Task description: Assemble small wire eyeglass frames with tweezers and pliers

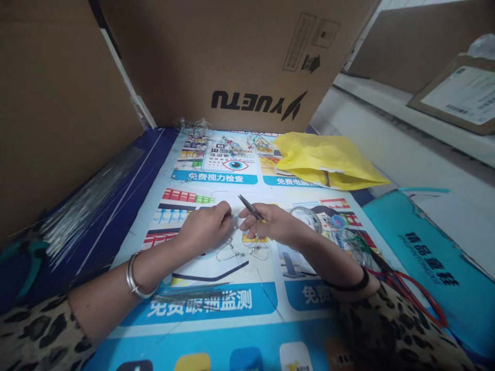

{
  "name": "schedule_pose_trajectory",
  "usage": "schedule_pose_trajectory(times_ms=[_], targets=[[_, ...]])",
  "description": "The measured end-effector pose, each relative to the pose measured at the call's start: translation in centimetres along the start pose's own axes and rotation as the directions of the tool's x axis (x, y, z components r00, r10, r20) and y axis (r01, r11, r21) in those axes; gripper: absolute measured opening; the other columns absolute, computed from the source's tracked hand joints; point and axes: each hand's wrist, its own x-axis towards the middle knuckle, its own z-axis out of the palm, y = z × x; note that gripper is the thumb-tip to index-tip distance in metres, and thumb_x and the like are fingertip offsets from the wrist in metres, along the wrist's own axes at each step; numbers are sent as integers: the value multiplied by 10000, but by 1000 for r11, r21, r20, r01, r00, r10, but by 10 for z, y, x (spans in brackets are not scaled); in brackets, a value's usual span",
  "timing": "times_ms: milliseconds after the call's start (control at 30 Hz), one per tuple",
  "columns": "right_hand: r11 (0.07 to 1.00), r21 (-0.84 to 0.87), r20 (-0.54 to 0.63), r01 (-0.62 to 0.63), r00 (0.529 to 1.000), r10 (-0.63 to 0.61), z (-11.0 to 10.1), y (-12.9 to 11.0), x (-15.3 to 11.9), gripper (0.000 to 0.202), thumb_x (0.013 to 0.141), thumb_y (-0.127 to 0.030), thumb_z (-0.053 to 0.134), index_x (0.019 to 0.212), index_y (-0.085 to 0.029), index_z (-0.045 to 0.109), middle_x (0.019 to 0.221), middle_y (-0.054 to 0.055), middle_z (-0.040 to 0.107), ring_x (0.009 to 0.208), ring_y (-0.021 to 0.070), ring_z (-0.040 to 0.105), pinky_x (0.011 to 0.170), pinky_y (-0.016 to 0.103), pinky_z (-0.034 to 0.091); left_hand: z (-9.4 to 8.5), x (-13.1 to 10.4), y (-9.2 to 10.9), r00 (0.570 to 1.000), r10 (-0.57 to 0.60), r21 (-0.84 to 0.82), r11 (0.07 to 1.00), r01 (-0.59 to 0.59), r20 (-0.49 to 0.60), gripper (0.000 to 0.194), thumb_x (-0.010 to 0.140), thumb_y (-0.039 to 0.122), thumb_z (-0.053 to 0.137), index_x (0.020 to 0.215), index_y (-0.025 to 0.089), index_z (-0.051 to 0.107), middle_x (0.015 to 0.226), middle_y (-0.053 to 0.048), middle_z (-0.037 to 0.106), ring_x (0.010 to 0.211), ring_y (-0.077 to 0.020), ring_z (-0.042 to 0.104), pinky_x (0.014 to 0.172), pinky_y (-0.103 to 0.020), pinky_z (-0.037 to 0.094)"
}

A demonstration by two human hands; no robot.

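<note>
My left hand is closed in a pinch near the middle of the poster-covered table, gripping a thin wire strung with small beads. Bent loops of that beaded wire hang below and between both hands. Fingers of my right hand are wrapped round needle-nose pliers, whose dark jaws point up and to the left. The pliers' handles are mostly hidden in the palm. Cut lengths of straight wire lie on the poster in front of my left forearm.
A large carton walls off the back. Bundled wires and a teal-handled tool lie left. A yellow bag is at back right; tangled wire pieces sit beside it. A red-handled tool lies near my right sleeve.
</note>
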Motion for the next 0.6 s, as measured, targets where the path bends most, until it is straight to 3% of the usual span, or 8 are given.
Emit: schedule_pose_trajectory(times_ms=[400, 500, 600], targets=[[997, -72, 1, 27, 1000, -27, -1, 0, 0, 354, 627, -166, 557, 981, -168, 561, 858, 42, 649, 703, 146, 608, 541, 222, 425, 1, 0, -2, 999, 16, -25, 1000, -17, -28, 198, 862, 281, 348, 951, 195, 502, 783, -37, 677, 676, -207, 634, 510, -257, 307], [953, -289, -45, 94, 993, -112, -1, 1, 1, 309, 667, -188, 541, 974, -179, 572, 816, 27, 644, 692, 142, 580, 572, 238, 415, 1, 0, -2, 1000, 19, -35, 999, -20, -22, 193, 862, 279, 353, 953, 197, 503, 798, -35, 677, 694, -201, 635, 523, -255, 319], [804, -582, -101, 122, 970, -220, 1, 2, 1, 216, 731, -199, 485, 922, -201, 586, 770, 9, 624, 655, 125, 532, 589, 240, 381, 2, 0, -3, 999, 33, -29, 999, -34, -22, 193, 862, 278, 354, 947, 197, 507, 780, -33, 674, 681, -195, 629, 529, -254, 325]])
